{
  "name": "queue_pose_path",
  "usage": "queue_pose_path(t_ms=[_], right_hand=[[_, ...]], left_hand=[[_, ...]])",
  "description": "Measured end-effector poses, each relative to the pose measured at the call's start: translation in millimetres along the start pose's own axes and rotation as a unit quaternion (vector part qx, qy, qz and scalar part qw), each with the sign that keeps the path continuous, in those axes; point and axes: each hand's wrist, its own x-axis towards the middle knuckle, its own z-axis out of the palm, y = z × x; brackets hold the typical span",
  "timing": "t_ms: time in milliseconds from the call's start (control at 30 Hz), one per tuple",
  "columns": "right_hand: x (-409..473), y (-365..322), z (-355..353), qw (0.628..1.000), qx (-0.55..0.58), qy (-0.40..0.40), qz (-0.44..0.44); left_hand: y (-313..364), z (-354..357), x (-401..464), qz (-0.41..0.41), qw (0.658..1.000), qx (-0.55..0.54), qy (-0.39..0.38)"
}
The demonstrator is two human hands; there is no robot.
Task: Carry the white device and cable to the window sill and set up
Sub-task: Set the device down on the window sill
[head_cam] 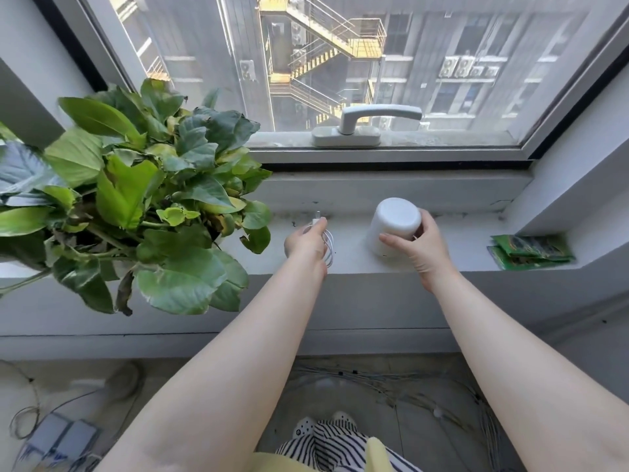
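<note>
The white device (394,221), a rounded cylinder, rests on the window sill (350,247) right of centre. My right hand (420,248) wraps its near and right side. A coiled white cable (327,245) with a small plug at its far end is held in my left hand (306,243), just above the sill and left of the device. Loops of the cable hang below my left palm. Both arms reach forward over the sill's front edge.
A large green leafy plant (136,195) fills the left end of the sill, close to my left hand. Green packets (531,250) lie at the right end. A window handle (367,124) sits on the frame behind. Cables and boxes lie on the floor below.
</note>
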Motion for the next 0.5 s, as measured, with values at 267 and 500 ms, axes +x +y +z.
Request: queue_pose_path(t_ms=[267, 500], right_hand=[[7.8, 6.0, -7.9, 1.0, -0.017, -0.014, -0.002], [8.5, 7.7, -8.9, 1.0, -0.021, -0.018, -0.005]], left_hand=[[-2.6, 4.9, -2.0, -0.001, 1.0, -0.012, 0.003], [-3.4, 6.6, -2.9, -0.01, 1.0, -0.027, 0.002]])
